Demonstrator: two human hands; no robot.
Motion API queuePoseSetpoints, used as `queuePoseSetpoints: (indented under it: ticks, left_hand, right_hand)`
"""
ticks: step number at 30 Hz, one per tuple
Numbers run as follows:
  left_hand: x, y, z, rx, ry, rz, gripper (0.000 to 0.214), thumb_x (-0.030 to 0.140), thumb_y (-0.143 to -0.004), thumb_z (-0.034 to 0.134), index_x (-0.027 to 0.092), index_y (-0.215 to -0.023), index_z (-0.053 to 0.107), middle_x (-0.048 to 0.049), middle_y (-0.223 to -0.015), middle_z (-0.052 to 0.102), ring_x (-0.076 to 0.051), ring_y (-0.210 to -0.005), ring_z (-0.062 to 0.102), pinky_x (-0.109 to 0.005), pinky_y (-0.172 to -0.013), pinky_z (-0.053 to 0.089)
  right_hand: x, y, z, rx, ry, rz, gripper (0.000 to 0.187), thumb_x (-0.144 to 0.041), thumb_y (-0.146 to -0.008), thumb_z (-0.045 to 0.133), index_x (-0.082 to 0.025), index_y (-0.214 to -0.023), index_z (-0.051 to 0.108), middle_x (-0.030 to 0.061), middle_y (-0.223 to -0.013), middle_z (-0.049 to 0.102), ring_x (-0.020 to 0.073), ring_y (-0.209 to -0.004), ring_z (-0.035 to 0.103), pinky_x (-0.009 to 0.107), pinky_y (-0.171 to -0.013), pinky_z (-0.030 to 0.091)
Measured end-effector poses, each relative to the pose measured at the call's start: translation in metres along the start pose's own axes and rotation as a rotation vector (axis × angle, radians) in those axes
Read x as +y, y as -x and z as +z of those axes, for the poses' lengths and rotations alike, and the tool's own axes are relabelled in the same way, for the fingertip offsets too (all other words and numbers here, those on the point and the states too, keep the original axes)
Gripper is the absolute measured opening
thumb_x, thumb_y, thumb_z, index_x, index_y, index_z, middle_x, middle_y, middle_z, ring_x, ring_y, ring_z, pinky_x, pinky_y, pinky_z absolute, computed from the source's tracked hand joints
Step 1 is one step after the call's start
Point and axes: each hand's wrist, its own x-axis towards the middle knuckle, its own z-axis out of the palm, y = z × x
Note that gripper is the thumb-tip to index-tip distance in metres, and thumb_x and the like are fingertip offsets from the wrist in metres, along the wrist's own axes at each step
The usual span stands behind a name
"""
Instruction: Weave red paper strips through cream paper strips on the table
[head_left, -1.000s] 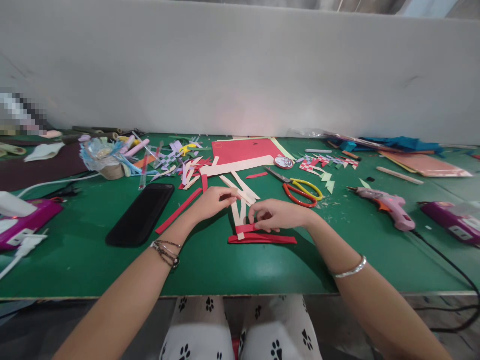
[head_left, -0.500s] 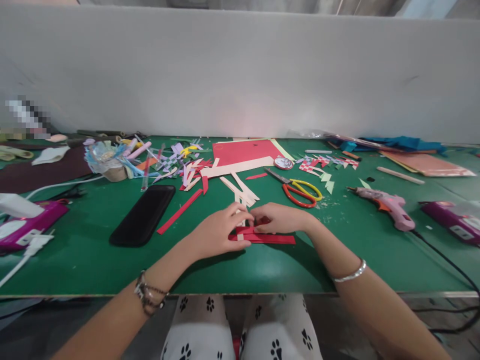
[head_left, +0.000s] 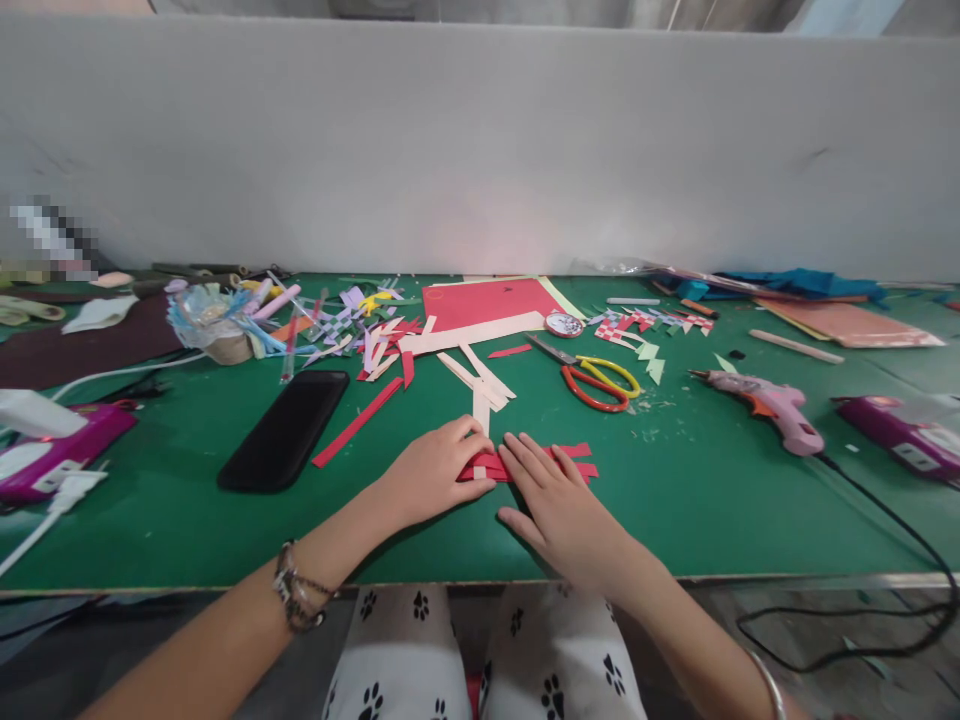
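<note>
Several red paper strips (head_left: 587, 470) lie side by side near the table's front, crossed at their left part by a cream paper strip (head_left: 481, 405) that runs away from me. My left hand (head_left: 427, 472) pinches the left end of the red strips, thumb on the near side and fingers curled on the far side. Across their middle rests my right hand (head_left: 553, 510), flat with its fingers stretched out; it hides part of them. Just beyond, loose cream strips (head_left: 487, 375) overlap each other. A single red strip (head_left: 358, 420) lies apart to the left.
Left of my hands is a black phone (head_left: 285, 430). To the right are scissors (head_left: 596, 380) and a pink glue gun (head_left: 776, 405) with its cord. Red paper (head_left: 491, 303) and woven scraps (head_left: 360, 315) lie further back. Purple power strips (head_left: 94, 450) sit at the sides.
My right hand has gone from pinching at the red strips to lying flat over them, its forearm lower. The right ends of the strips now fan apart. My left hand keeps its place.
</note>
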Motion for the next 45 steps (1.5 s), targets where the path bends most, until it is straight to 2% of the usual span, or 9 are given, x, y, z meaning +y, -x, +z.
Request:
queuePoseSetpoints:
  ticks: [5,11,13,17,22,27,31,37,45]
  left_hand:
    - [-0.003,0.002,-0.002,0.006,-0.093,0.053,0.028,0.035,-0.075,0.049,0.018,-0.097,0.052,-0.0066,-0.102,0.048,-0.02,-0.085,0.052,-0.03,-0.072,0.042]
    - [-0.002,0.005,0.0,-0.005,-0.016,0.024,0.024,0.033,-0.079,0.044,0.018,-0.097,0.05,-0.0062,-0.102,0.048,-0.018,-0.087,0.051,-0.029,-0.074,0.042]
    - [-0.001,0.006,0.001,0.002,0.007,0.011,0.024,0.032,-0.079,0.043,0.018,-0.097,0.05,-0.006,-0.102,0.048,-0.018,-0.087,0.051,-0.028,-0.074,0.042]
    - [-0.003,0.007,0.001,0.033,-0.056,0.01,0.023,0.032,-0.079,0.043,0.018,-0.096,0.051,-0.0063,-0.1,0.049,-0.018,-0.084,0.051,-0.03,-0.071,0.043]
    - [-0.004,0.008,0.0,0.051,-0.094,0.015,0.023,0.032,-0.078,0.043,0.019,-0.095,0.051,-0.0058,-0.098,0.049,-0.018,-0.082,0.052,-0.03,-0.07,0.043]
    - [-0.001,0.008,0.003,0.054,-0.04,0.001,0.019,0.029,-0.079,0.042,0.018,-0.092,0.05,-0.0054,-0.096,0.049,-0.018,-0.086,0.051,-0.03,-0.074,0.043]
    - [0.007,0.006,0.009,0.077,0.008,-0.036,0.016,0.025,-0.079,0.042,0.017,-0.09,0.05,-0.0053,-0.094,0.048,-0.017,-0.083,0.051,-0.03,-0.074,0.044]
    - [0.019,0.011,0.012,0.133,0.041,-0.127,0.016,0.022,-0.074,0.046,0.018,-0.09,0.049,-0.0051,-0.094,0.047,-0.017,-0.08,0.053,-0.029,-0.068,0.046]
    - [0.027,0.02,0.017,0.208,0.064,-0.145,0.015,0.021,-0.074,0.047,0.019,-0.089,0.048,-0.0048,-0.092,0.048,-0.018,-0.082,0.054,-0.03,-0.069,0.047]
  right_hand:
    - [0.0,0.004,0.004,-0.046,0.0,0.016,0.058,-0.049,-0.083,0.026,-0.015,-0.13,0.03,0.0087,-0.136,0.03,0.0232,-0.126,0.022,0.048,-0.1,0.023]
    - [-0.003,-0.004,-0.003,0.065,-0.024,0.049,0.037,-0.033,-0.084,0.035,-0.021,-0.117,0.048,0.009,-0.121,0.05,0.0215,-0.111,0.044,0.048,-0.096,0.029]
    - [-0.003,-0.005,-0.001,0.053,-0.023,0.027,0.039,-0.033,-0.085,0.034,-0.021,-0.121,0.044,0.0084,-0.125,0.047,0.0212,-0.116,0.04,0.046,-0.096,0.03]
    - [-0.003,-0.001,0.005,-0.011,-0.018,0.0,0.054,-0.047,-0.084,0.028,-0.018,-0.129,0.032,0.0074,-0.134,0.033,0.0211,-0.125,0.025,0.044,-0.1,0.025]
    - [-0.005,0.001,0.002,0.027,-0.044,0.037,0.054,-0.047,-0.083,0.029,-0.019,-0.129,0.033,0.0089,-0.133,0.036,0.0226,-0.123,0.029,0.047,-0.099,0.024]
    - [-0.006,-0.002,-0.003,0.145,-0.021,0.062,0.037,-0.029,-0.082,0.041,-0.02,-0.117,0.046,0.0093,-0.118,0.051,0.0222,-0.11,0.044,0.048,-0.097,0.024]
    - [-0.006,-0.008,-0.005,0.154,-0.022,0.067,0.029,-0.022,-0.079,0.045,-0.02,-0.107,0.052,0.0077,-0.106,0.057,0.0211,-0.099,0.051,0.046,-0.094,0.029]
    - [-0.003,-0.01,-0.009,0.111,-0.035,0.032,0.016,-0.018,-0.079,0.046,-0.021,-0.09,0.056,0.0042,-0.093,0.059,0.0182,-0.087,0.054,0.046,-0.093,0.028]
    - [-0.004,-0.008,-0.013,0.073,-0.136,-0.003,0.013,-0.022,-0.081,0.044,-0.018,-0.085,0.056,0.004,-0.092,0.058,0.0173,-0.086,0.052,0.041,-0.09,0.03]
